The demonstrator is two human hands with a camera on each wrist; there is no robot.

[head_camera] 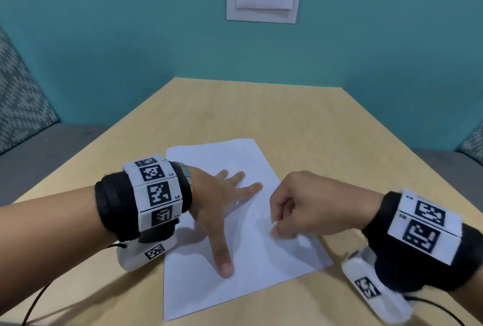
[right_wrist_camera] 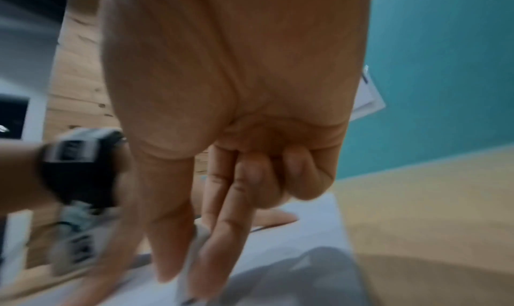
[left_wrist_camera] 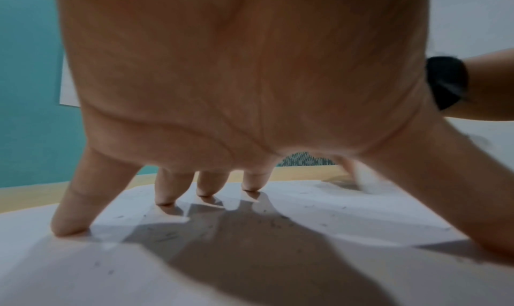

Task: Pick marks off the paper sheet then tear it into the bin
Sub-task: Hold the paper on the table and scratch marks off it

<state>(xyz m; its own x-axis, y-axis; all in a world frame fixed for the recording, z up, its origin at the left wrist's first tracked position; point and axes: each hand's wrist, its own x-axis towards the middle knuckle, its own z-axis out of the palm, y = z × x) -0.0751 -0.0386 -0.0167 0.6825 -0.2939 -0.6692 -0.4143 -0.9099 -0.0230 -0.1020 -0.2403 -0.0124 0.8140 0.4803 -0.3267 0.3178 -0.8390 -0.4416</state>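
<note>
1. While the left hand (head_camera: 217,195) lies spread flat at about 10 o'clock on the paper sheet (head_camera: 235,286), fingers straight and pressing it to the bench (head_camera: 261,106), the sheet lies near the bench's front edge.
2. At 3 o'clock, the right hand (head_camera: 308,205) has its grip closed: thumb and first fingers pinch a small white object (right_wrist_camera: 194,244), seemingly an eraser, tip on the paper.
3. Faint grey specks (left_wrist_camera: 272,222) dot the sheet, so I judge the mark-removing step is under way.
4. Next calls for short strokes over the remaining marks, with the left hand keeping the paper from creeping.
5. No bin is in view; tearing comes afterwards.
</note>
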